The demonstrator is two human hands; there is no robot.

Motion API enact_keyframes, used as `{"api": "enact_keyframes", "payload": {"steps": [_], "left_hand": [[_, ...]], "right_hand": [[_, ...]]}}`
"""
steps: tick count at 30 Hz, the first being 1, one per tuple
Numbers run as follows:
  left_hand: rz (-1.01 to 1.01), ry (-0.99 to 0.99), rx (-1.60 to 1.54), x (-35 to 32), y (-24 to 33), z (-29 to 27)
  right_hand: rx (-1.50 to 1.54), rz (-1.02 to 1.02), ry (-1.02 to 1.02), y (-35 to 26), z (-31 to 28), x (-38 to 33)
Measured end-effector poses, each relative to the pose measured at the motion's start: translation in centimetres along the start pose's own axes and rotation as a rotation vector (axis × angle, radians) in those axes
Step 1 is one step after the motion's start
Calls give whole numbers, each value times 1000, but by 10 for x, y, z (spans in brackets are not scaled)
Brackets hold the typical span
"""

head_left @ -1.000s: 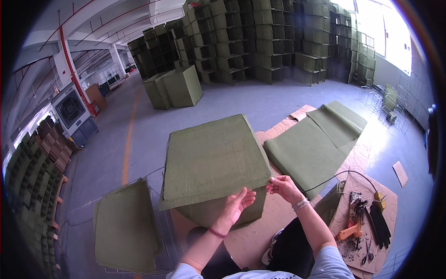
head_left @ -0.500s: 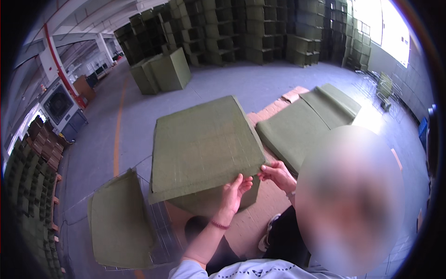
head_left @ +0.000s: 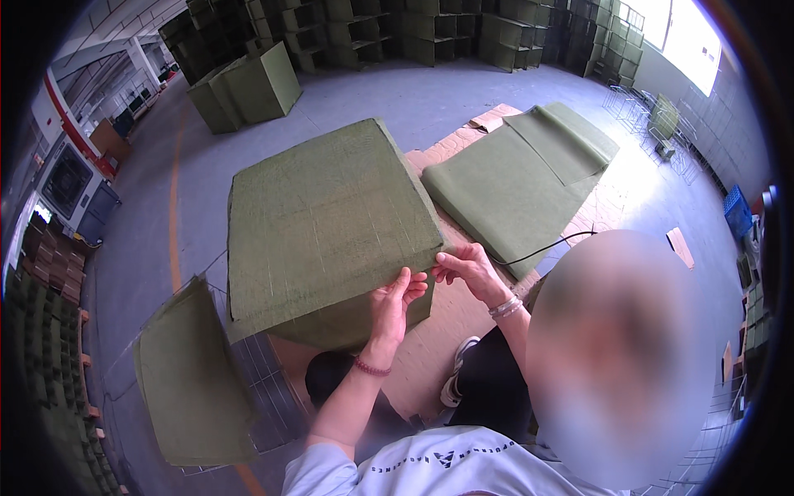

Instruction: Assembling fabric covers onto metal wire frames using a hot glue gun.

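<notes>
In front of me stands a large box-shaped piece covered in green fabric (head_left: 331,207), its broad flat top facing up. My right hand (head_left: 471,271) pinches the fabric at the top's near right corner. Just left of it, my left hand (head_left: 390,310) grips the near edge, thumb uppermost and fingers curled at the rim. Whatever lies under the fingertips is hidden. Below that edge, the side of the box shows in shadow.
Folded green fabric sheets (head_left: 521,182) lie on cardboard (head_left: 434,154) at the right, crossed by a dark cable (head_left: 542,247). A green panel (head_left: 190,380) and wire grid (head_left: 266,384) are at left. Stacked green boxes (head_left: 434,33) line the back. A blurred oval (head_left: 620,355) covers the lower right.
The view has shifted, so the box and surroundings sit higher and further left. Both hands stay at the box's near right corner. The dark cable has come into sight over the folded sheets.
</notes>
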State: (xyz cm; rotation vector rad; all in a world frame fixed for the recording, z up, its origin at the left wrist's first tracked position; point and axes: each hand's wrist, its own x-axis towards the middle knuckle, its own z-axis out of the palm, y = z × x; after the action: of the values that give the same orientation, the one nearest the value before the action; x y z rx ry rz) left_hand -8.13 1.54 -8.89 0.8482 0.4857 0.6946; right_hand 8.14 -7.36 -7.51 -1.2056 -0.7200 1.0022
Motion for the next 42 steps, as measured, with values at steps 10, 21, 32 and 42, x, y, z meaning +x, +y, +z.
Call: {"api": "enact_keyframes", "payload": {"steps": [10, 21, 32, 42], "left_hand": [[72, 88, 108, 10, -13, 5], [84, 145, 194, 18, -17, 6], [172, 131, 227, 19, -19, 2], [206, 166, 284, 22, -23, 4]], "right_hand": [[-140, -173, 76, 15, 0, 9], [-126, -217, 217, 19, 11, 10], [-23, -160, 190, 22, 31, 8], [59, -241, 299, 33, 40, 17]]}}
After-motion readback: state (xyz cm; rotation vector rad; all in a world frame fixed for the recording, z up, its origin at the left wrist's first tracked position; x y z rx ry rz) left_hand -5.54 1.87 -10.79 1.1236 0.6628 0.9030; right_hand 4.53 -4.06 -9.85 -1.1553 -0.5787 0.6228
